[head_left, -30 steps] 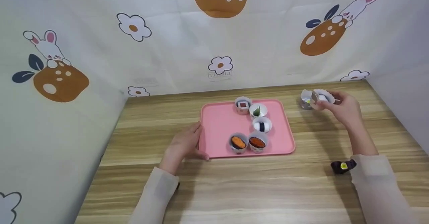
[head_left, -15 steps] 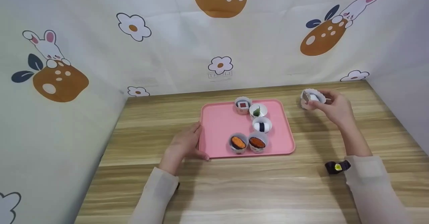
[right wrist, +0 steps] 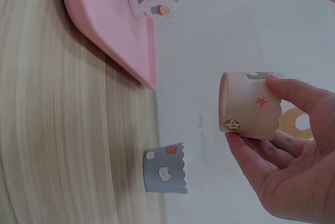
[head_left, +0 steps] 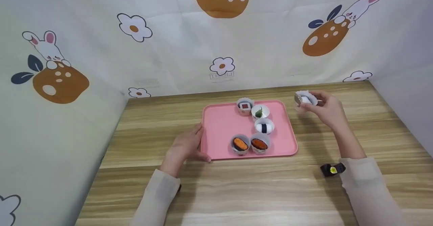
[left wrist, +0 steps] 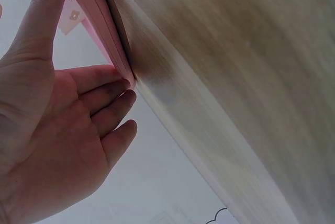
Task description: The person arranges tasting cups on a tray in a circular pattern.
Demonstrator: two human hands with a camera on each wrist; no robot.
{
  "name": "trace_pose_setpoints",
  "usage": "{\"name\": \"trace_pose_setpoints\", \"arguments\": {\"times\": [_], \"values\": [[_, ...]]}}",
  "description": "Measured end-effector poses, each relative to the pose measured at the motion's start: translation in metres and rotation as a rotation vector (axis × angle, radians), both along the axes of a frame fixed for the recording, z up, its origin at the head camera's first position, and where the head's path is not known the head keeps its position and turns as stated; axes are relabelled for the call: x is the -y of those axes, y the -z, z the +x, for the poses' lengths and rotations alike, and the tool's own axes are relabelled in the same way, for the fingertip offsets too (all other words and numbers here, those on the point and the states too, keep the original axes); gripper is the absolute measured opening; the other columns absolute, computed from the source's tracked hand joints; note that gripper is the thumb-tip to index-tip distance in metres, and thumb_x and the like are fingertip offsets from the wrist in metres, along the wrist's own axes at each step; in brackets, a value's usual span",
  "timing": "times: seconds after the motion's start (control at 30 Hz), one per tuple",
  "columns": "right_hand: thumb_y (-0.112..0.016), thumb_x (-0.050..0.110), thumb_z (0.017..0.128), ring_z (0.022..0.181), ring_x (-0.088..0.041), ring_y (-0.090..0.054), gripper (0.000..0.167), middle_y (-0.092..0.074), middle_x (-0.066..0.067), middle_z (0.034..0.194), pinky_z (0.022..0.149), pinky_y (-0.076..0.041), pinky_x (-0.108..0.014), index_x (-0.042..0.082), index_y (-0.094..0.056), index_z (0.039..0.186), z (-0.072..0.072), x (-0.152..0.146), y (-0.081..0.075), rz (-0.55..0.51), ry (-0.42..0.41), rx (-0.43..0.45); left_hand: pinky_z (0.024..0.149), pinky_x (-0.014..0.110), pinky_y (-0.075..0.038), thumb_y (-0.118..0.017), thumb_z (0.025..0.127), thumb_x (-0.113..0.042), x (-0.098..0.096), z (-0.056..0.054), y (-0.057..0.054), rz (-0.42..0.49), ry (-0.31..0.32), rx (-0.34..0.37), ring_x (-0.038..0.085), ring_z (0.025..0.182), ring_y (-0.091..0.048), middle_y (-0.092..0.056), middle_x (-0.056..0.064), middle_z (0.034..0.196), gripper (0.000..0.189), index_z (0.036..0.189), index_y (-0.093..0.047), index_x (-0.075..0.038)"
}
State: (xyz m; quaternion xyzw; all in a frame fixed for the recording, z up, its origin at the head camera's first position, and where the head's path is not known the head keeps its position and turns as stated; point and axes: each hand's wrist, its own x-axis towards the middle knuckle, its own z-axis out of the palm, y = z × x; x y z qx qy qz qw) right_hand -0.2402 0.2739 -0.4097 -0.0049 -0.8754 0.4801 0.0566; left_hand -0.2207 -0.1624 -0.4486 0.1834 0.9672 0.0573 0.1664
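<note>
My right hand [head_left: 327,109] pinches a pale paper baking cup [right wrist: 254,106], thumb on one side and fingers on the other. A white lump shows inside the cup in the head view. In the right wrist view the cup is raised off the table. My left hand [head_left: 186,144] touches the left edge of a pink tray [head_left: 218,124] near its front corner, thumb by the front rim and fingers mostly straight. On the tray stand several paper cups with toy sushi, among them an orange-topped piece [head_left: 240,144] and a white roll with a black band [head_left: 264,128].
A grey paper cup [right wrist: 164,169] stands on the wooden table [head_left: 257,188] right of the tray; the held cup hides it in the head view. A patterned cloth [head_left: 176,46] hangs behind the table and along its sides.
My right hand has moved left toward the tray with the pale cup, which now covers the grey cup in the head view. My left hand and the tray have stayed put.
</note>
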Motion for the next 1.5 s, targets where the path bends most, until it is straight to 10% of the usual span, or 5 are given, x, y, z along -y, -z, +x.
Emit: {"name": "trace_pose_setpoints", "arguments": {"times": [0.97, 1.33, 1.5], "values": [[-0.075, 0.023, 0.089, 0.127, -0.041, -0.058, 0.060, -0.058, -0.027, 0.137, 0.077, -0.046, -0.001, -0.002, -0.053, 0.140, -0.004, 0.055, 0.002, -0.007, -0.120, 0.004, 0.124, 0.051, -0.029, -0.084, 0.068, -0.058, 0.001, 0.006, -0.002, 0.030, -0.023, 0.006, 0.038, 0.150, -0.028, -0.018, 0.014, 0.167, 0.121, 0.158, -0.023, -0.003], [-0.073, 0.018, 0.090, 0.125, -0.039, -0.060, 0.056, -0.059, -0.025, 0.136, 0.104, -0.053, -0.047, -0.002, -0.054, 0.139, -0.007, 0.078, 0.004, 0.007, -0.148, 0.011, 0.124, 0.048, -0.030, -0.085, 0.067, -0.057, 0.000, 0.004, -0.003, 0.034, -0.030, 0.011, 0.036, 0.151, -0.029, -0.018, 0.013, 0.168, 0.123, 0.158, -0.022, -0.003], [-0.074, 0.020, 0.090, 0.121, -0.037, -0.063, 0.056, -0.063, -0.024, 0.133, 0.100, -0.055, -0.045, -0.001, -0.056, 0.137, -0.007, 0.087, 0.006, 0.018, -0.156, -0.005, 0.125, 0.046, -0.029, -0.085, 0.067, -0.056, 0.000, 0.004, -0.003, 0.041, -0.024, 0.002, 0.034, 0.152, -0.027, -0.018, 0.014, 0.167, 0.123, 0.158, -0.023, -0.002]]}}
